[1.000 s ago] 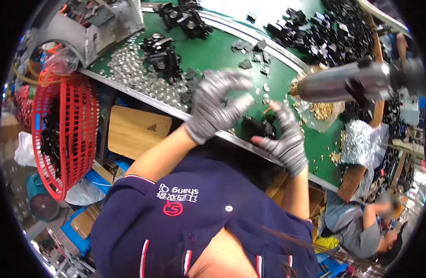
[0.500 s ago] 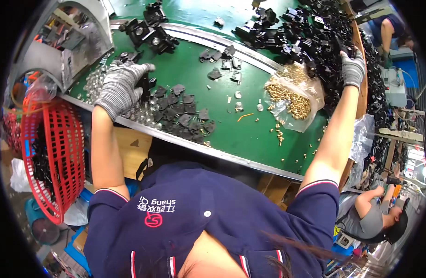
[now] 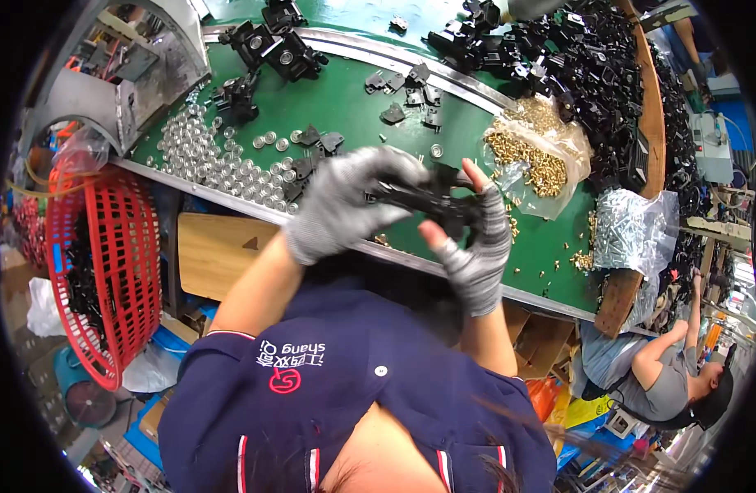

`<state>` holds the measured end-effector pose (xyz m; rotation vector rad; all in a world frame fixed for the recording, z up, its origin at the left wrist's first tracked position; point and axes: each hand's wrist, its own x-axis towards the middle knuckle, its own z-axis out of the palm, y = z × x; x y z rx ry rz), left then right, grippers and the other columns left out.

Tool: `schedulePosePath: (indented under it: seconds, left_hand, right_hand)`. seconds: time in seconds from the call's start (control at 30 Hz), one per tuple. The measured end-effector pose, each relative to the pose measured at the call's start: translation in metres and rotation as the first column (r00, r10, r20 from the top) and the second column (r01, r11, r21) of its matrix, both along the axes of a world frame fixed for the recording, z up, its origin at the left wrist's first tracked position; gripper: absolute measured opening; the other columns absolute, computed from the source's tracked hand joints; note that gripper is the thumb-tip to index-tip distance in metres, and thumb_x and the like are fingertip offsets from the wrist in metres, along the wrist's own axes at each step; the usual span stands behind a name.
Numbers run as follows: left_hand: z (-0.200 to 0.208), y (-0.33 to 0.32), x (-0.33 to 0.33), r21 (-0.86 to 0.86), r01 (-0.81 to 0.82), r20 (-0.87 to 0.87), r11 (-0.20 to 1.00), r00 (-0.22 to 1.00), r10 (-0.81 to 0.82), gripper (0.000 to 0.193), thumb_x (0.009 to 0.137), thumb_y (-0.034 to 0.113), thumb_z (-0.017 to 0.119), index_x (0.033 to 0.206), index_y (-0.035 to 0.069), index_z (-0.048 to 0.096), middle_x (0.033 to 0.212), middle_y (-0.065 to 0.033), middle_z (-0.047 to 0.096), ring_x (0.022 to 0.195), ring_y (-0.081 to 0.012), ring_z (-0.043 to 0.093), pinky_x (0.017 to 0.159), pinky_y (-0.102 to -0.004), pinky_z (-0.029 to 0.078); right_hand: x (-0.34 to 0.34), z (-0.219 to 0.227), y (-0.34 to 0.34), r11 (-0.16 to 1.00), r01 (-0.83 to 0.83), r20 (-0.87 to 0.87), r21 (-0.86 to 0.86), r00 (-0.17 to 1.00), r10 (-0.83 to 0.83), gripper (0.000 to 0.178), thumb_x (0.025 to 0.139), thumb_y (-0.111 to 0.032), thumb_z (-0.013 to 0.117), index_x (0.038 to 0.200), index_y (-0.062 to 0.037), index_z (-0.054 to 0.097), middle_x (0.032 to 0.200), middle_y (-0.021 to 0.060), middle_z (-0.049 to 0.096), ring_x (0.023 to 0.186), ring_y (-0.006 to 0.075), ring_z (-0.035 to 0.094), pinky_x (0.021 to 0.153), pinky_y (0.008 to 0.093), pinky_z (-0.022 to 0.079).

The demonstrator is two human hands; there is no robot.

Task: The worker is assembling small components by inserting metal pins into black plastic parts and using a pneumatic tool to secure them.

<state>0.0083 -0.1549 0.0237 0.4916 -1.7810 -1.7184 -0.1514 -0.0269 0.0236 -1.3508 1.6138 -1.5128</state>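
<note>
Both of my hands, in grey knit gloves, meet over the near edge of the green worktable point(image 3: 345, 103). My right hand point(image 3: 483, 251), with bare thumb and fingertip, grips a black plastic housing point(image 3: 453, 201). My left hand point(image 3: 345, 197) is closed on a black plastic part point(image 3: 388, 194) that touches or overlaps the housing; motion blur hides the exact fit. Beside my left hand lie many small round clear-and-metal pieces point(image 3: 222, 160) and some flat black plastic pieces point(image 3: 320, 140), partly covered by that hand. More flat black pieces point(image 3: 415, 94) lie farther back.
A heap of black housings point(image 3: 583, 74) fills the back right, near another person's gloved hand point(image 3: 532, 6). Brass fittings point(image 3: 542, 168) spill from a clear bag. A bag of silver screws point(image 3: 632, 230) rests by the wooden board point(image 3: 653, 99). A red basket point(image 3: 131, 271) stands left.
My right hand has come back from the black heap with a housing. My left hand has moved right from the small pieces, bringing a black part to meet it.
</note>
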Motion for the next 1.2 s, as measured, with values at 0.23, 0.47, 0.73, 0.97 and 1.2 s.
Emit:
schedulePosePath:
  seconds: [0.23,0.47,0.73,0.97,1.2]
  left_hand:
    - [-0.026,-0.004,-0.006,-0.607,0.353,0.468,0.712,0.883,-0.039,0.039,0.076,0.007,0.079,0.112,0.003,0.064,0.114,-0.0106,0.068,0.109,-0.0221,0.065,0.097,-0.0364,0.051]
    - [-0.019,-0.070,-0.029,-0.566,0.055,0.408,0.823,0.886,0.221,0.045,0.079,0.027,0.078,0.116,0.006,0.065,0.119,-0.0131,0.065,0.109,-0.0288,0.064,0.092,-0.0391,0.053]
    - [-0.009,-0.070,-0.059,-0.540,0.429,0.821,0.724,0.457,0.342,0.031,0.080,0.022,0.077,0.106,0.008,0.068,0.112,-0.0090,0.066,0.101,-0.0292,0.066,0.084,-0.0383,0.054]
    - [-0.030,-0.064,-0.026,-0.729,0.269,0.525,0.629,0.810,0.262,0.024,0.080,0.017,0.074,0.101,0.008,0.068,0.111,-0.0082,0.067,0.101,-0.0327,0.065,0.083,-0.0422,0.054]
    - [-0.047,-0.065,-0.035,-0.802,0.436,0.525,0.409,0.841,0.133,0.022,0.079,0.014,0.073,0.099,0.008,0.067,0.112,-0.0080,0.066,0.100,-0.0325,0.064,0.084,-0.0419,0.054]
  right_hand:
    - [-0.030,-0.034,0.037,0.970,0.128,-0.048,0.206,0.992,-0.121,0.044,0.082,-0.016,0.078,0.122,-0.0044,0.064,0.101,0.0105,0.068,0.089,0.0167,0.065,0.079,0.0321,0.053]
    - [-0.078,-0.033,-0.029,0.926,0.234,-0.238,0.295,0.957,-0.166,0.024,0.089,-0.018,0.073,0.110,-0.0066,0.071,0.082,0.0060,0.070,0.071,0.0155,0.065,0.070,0.0302,0.052]
    - [-0.108,-0.052,-0.045,0.837,0.409,-0.748,0.363,0.664,0.001,0.034,0.090,-0.035,0.066,0.115,-0.0114,0.069,0.098,0.0094,0.070,0.089,0.0236,0.067,0.081,0.0391,0.052]
    - [-0.122,-0.057,-0.043,0.795,0.472,-0.814,0.381,0.579,0.047,0.035,0.085,-0.031,0.072,0.114,-0.0110,0.069,0.094,0.0116,0.072,0.085,0.0305,0.068,0.079,0.0424,0.053]
    - [-0.126,-0.038,-0.070,0.750,0.428,-0.798,0.504,0.564,0.214,0.038,0.087,-0.028,0.067,0.121,-0.0126,0.064,0.104,0.0135,0.071,0.094,0.0337,0.068,0.084,0.0448,0.053]
